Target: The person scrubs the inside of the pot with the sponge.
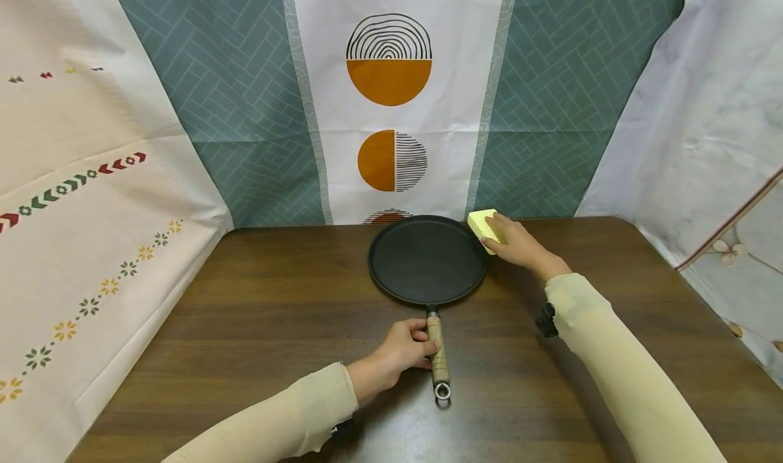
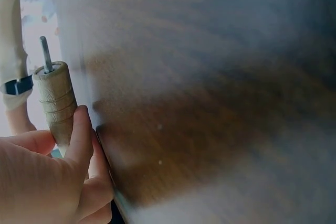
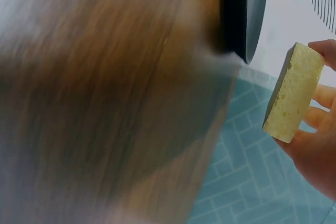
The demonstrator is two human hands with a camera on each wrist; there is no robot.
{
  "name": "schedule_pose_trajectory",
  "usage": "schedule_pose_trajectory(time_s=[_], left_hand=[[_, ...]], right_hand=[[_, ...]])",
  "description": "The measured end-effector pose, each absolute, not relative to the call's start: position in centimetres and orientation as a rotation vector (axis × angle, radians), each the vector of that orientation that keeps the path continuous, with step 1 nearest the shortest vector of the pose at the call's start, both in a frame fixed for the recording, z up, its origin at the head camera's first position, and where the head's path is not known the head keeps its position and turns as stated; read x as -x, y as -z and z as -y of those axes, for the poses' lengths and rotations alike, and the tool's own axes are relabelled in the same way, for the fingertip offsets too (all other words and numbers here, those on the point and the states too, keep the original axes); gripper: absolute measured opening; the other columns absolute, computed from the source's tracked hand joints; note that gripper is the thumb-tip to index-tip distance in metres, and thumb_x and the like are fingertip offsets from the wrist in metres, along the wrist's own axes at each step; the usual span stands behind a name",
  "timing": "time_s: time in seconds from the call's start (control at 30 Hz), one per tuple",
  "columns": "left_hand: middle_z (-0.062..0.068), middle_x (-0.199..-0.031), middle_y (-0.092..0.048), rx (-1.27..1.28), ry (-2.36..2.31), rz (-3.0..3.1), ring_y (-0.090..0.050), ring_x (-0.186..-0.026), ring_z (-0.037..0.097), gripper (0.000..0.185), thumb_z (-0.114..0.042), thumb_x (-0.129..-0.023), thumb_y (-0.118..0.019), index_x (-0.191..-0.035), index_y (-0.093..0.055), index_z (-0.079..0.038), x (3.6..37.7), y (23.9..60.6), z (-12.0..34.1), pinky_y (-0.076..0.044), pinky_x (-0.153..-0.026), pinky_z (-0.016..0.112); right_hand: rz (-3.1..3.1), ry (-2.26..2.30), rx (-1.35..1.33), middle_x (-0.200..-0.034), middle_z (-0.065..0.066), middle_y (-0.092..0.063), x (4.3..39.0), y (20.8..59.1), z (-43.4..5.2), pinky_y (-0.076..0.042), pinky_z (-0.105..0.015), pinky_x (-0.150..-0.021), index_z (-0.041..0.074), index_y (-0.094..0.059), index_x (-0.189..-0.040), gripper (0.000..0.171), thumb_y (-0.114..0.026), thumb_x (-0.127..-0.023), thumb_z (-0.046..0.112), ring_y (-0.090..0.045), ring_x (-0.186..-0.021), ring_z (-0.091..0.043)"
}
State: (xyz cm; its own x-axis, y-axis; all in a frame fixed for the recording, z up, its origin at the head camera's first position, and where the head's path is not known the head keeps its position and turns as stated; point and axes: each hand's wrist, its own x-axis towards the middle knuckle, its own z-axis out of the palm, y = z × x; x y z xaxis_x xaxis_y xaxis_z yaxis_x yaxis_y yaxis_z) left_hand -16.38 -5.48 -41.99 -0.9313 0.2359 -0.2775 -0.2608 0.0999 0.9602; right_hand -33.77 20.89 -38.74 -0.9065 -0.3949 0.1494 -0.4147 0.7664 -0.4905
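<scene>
A flat, round black frying pan (image 1: 428, 260) lies toward the back of the table, its wooden handle (image 1: 437, 347) pointing at me. My left hand (image 1: 400, 347) grips that handle between thumb and fingers; in the left wrist view the handle's end (image 2: 55, 87) with its metal loop sticks up past the fingertips. At the pan's right edge, my right hand (image 1: 516, 242) holds a yellow sponge (image 1: 483, 228) by its sides. Seen from the right wrist, the sponge (image 3: 296, 93) is a porous block pinched by the fingers, apart from the pan's rim (image 3: 244, 19).
The dark wooden table (image 1: 275, 313) ends just behind the pan. A patterned green and white cloth (image 1: 245, 96) hangs along that back edge. Pale cloths (image 1: 104, 198) hang at the left and right sides. Both wrists carry small dark cameras (image 1: 546, 320).
</scene>
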Motion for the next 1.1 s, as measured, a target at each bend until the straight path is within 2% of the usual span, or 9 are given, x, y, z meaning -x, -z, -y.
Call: schedule_pose_trajectory(time_s=[0.4, 0.67, 1.1], left_hand=[[0.015, -0.097, -0.046, 0.039, -1.878, -2.028, -0.061, -0.083, 0.026, 0.055, 0.008, -0.087, -0.064, -0.134, -0.038, 0.017, 16.3, 41.9, 5.5, -0.061, -0.072, 0.038], [0.016, -0.097, -0.047, 0.039, -1.881, -2.04, -0.061, -0.081, 0.025, 0.055, 0.009, -0.086, -0.064, -0.134, -0.038, 0.018, 16.3, 41.8, 5.4, -0.061, -0.07, 0.038], [0.015, -0.095, -0.047, 0.022, -1.884, -2.037, -0.061, -0.08, 0.024, 0.054, 0.009, -0.086, -0.064, -0.133, -0.039, 0.018, 16.3, 41.8, 5.3, -0.061, -0.07, 0.038]], right_hand=[[2.909, -0.888, -0.743, -0.153, -0.029, -0.019, 34.3, 39.2, -18.0, -0.028, -0.061, -0.109, -0.006, -0.032, -0.146, 0.06, -0.053, -0.099, 0.024, -0.024, -0.136, -0.05], [2.904, -0.928, -0.797, -0.153, -0.027, -0.02, 34.4, 39.7, -16.5, -0.025, -0.061, -0.111, -0.005, -0.033, -0.146, 0.059, -0.055, -0.099, 0.023, -0.023, -0.137, -0.049], [2.976, -0.916, -0.785, -0.153, -0.028, -0.019, 34.9, 40.9, -16.3, -0.024, -0.062, -0.111, -0.004, -0.031, -0.147, 0.061, -0.054, -0.099, 0.026, -0.021, -0.137, -0.049]])
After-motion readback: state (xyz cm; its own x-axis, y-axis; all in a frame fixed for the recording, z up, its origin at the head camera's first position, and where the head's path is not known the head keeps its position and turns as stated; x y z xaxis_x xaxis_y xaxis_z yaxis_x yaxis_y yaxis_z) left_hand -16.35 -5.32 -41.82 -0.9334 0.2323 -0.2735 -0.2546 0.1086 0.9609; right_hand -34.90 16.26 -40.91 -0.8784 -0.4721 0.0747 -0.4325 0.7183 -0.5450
